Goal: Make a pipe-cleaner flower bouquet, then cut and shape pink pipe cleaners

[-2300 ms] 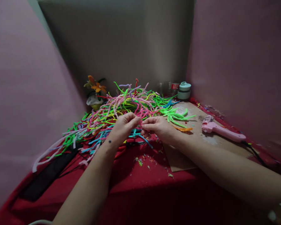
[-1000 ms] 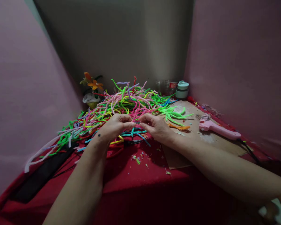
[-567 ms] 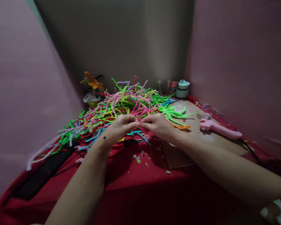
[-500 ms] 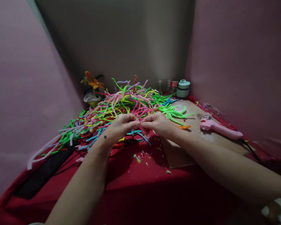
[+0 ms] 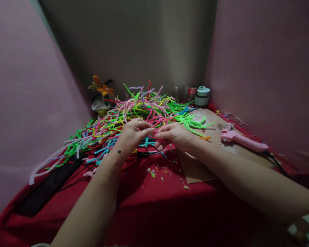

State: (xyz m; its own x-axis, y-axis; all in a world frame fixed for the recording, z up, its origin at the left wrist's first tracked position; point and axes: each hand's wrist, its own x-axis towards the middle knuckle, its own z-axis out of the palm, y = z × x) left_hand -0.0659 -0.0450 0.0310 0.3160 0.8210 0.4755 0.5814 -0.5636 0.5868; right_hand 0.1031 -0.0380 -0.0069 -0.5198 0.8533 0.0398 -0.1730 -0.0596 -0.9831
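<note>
Thumb and fingers of my left hand (image 5: pixel 137 132) are pinched together on a thin pink piece, seemingly a pipe cleaner (image 5: pixel 156 132). My right hand (image 5: pixel 174 134) meets it from the other side, its thumb and forefinger closed on the same pink piece and its lower fingers curled beneath. Most of the piece is hidden by my fingertips. Right behind both hands rises a tangled heap of coloured pipe cleaners (image 5: pixel 144 108). Bright green ones (image 5: pixel 193 121) spread out beyond my right hand.
A pink glue gun (image 5: pixel 243 140) lies on a brown board (image 5: pixel 213 125) at the right. Behind stand a lidded pale-green container (image 5: pixel 202 96) and a clear bottle (image 5: pixel 192 92). Orange flowers (image 5: pixel 105 90) stand back left; a black strip (image 5: pixel 47 192) lies front left. Scraps (image 5: pixel 152 173) dot the red cloth (image 5: pixel 149 193).
My left hand has shifted slightly up, and its fingers are straighter. The lower fingers of my right hand now show beneath its pinch. The fingertips still meet at the pink piece.
</note>
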